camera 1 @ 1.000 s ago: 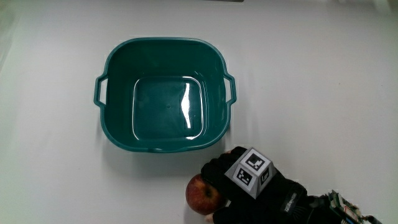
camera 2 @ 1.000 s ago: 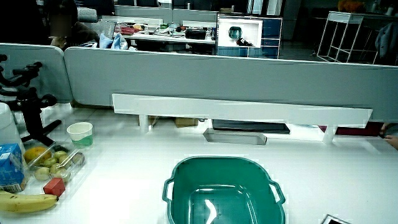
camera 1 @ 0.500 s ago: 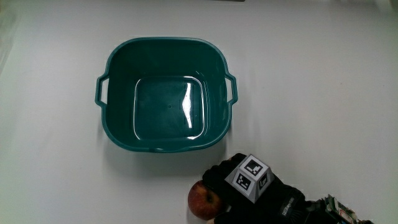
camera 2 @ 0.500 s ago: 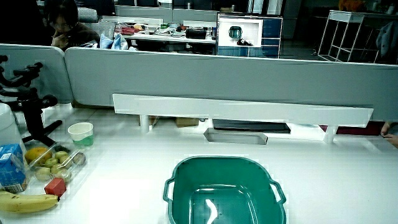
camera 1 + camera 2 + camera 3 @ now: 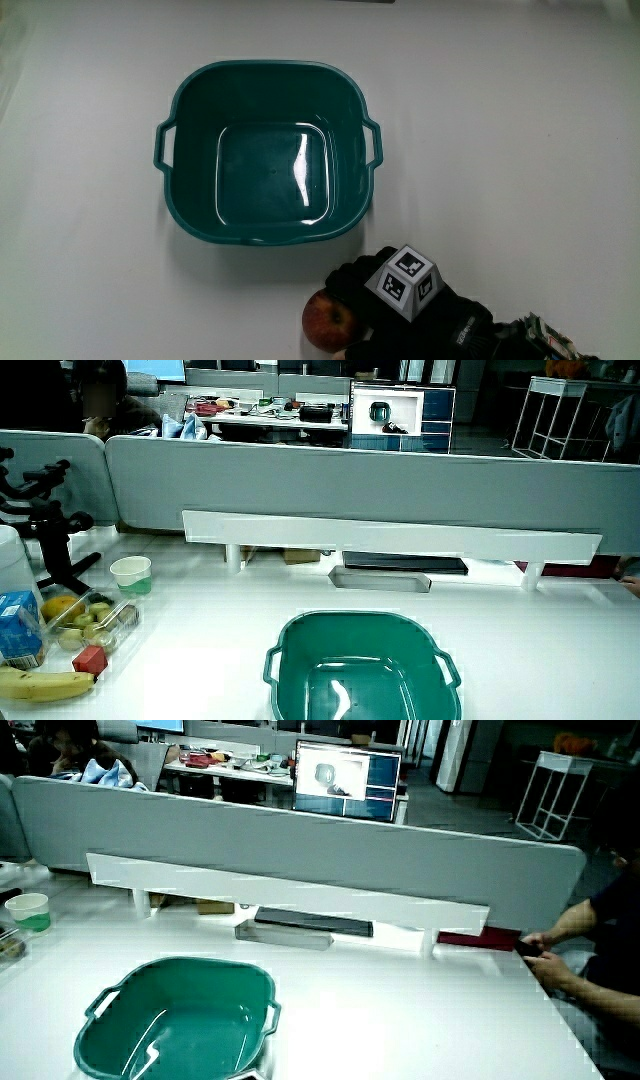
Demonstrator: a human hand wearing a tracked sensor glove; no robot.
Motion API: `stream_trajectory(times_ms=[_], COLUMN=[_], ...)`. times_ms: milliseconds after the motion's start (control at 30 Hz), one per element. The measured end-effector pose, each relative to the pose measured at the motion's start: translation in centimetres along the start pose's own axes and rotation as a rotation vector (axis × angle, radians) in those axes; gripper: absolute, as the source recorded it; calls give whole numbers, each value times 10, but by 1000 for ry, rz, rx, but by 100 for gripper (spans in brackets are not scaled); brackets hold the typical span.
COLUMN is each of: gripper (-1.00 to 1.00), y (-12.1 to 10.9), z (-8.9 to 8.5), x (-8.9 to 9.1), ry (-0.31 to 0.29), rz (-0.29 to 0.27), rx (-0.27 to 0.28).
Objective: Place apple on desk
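Note:
A red apple (image 5: 323, 322) rests on the white desk (image 5: 520, 180), nearer to the person than the teal tub (image 5: 266, 152). The hand (image 5: 400, 310) in its black glove lies beside the apple, fingers curled around it, the patterned cube on its back facing up. The forearm leads off toward the person. The tub holds nothing; it shows in both side views (image 5: 362, 666) (image 5: 175, 1020), where neither the apple nor the hand appears.
In a side view a banana (image 5: 42, 683), a blue carton (image 5: 18, 628), a clear box of fruit (image 5: 88, 626) and a paper cup (image 5: 130, 574) stand at the desk's edge beside the tub. A low grey partition (image 5: 350, 485) with a white shelf (image 5: 390, 535) runs along the desk.
The hand and the apple have slid a little nearer to the person, away from the tub. Since half a second ago they have stayed put.

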Motion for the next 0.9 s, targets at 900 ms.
stream_trajectory(times_ms=[900], gripper=[-100], y=[-38], z=[68], x=[66], ry=[14], rz=[-161], rx=[64])
